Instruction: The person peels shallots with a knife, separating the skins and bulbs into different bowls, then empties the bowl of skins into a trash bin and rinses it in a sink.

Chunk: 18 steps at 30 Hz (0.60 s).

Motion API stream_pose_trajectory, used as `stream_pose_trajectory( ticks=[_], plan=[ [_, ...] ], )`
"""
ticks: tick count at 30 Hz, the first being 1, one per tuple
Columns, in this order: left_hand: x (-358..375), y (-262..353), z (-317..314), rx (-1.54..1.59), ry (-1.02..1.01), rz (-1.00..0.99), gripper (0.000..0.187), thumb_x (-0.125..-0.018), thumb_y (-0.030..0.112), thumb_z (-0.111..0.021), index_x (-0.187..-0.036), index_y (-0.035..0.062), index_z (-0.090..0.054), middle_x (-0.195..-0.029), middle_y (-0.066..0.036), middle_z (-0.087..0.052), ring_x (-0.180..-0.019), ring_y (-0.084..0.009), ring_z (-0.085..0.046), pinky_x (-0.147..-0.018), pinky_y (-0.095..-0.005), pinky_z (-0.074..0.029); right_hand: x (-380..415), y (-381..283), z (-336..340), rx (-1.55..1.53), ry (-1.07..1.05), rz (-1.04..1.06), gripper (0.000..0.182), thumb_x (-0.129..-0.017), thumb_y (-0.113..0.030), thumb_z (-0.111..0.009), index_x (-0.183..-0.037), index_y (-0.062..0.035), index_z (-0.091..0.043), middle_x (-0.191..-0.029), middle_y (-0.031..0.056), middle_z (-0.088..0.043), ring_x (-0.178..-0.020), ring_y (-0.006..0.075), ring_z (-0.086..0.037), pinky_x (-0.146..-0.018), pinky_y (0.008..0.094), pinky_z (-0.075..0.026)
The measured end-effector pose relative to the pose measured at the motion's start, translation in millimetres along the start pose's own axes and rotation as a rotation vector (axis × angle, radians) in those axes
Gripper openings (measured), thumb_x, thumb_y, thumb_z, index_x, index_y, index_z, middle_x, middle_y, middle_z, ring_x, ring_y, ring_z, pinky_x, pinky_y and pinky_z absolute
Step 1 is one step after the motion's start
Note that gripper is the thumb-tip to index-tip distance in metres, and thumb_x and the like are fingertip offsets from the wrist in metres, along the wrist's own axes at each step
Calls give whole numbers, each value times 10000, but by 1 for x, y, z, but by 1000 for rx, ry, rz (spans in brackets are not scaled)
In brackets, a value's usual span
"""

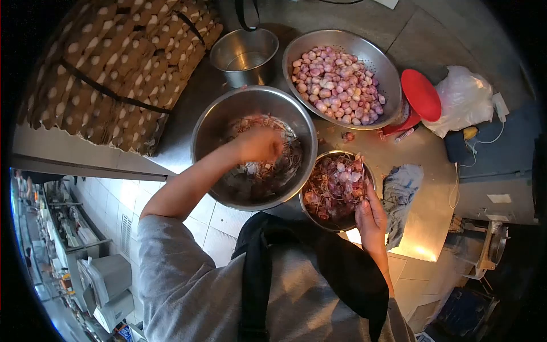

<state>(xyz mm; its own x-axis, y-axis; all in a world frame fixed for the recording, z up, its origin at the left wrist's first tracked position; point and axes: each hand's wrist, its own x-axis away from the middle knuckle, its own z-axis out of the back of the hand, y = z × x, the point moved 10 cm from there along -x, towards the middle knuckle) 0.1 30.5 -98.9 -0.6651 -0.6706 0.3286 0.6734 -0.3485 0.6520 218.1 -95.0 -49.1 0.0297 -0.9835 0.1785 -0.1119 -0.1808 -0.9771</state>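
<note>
My left hand (pixel 261 145), blurred and curled closed, is over a large steel bowl (pixel 205 171). Loose skins and root bits (pixel 268 169) lie in the bottom of that bowl; whatever the fingers hold is hidden. On the right, my right hand (pixel 371 215) grips the side of a small round container of shallots (pixel 346 178), thumb toward me. This container sits within or over a smaller steel bowl (pixel 325 224) filled with reddish-purple shallots and dry skins (pixel 320 196).
Peeled shallots (pixel 336 85) heap in a wide steel colander (pixel 378 52) at the back. Beside it are an empty steel pot (pixel 244 52), a red lid (pixel 421 94) and a white plastic bag (pixel 464 100). A grey cloth (pixel 402 196) lies right; strapped egg trays (pixel 114 74) stand left.
</note>
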Motion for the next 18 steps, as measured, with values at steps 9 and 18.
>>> stream_pose_trajectory(
  ticks=[9,18],
  plan=[
    [-4,-18,-29,-155,358,-6,213,-704,118,-627,-884,52,-534,-814,-141,-581,-840,-324,-545,-707,-402,-440,5,12,3,-5,4,1,390,-903,-109,-412,-1282,-39,-355,-671,-57,-390,-531,31,-306,-466,163,-262],
    [-11,-2,-20,280,381,17,185,-775,66,-586,-929,31,-491,-958,-96,-525,-873,-211,-556,-730,-327,-463,12,12,-2,31,-87,25,412,-902,-139,-414,-1290,-22,-335,-740,-12,-481,-601,52,-399,-538,176,-323]
  ],
)
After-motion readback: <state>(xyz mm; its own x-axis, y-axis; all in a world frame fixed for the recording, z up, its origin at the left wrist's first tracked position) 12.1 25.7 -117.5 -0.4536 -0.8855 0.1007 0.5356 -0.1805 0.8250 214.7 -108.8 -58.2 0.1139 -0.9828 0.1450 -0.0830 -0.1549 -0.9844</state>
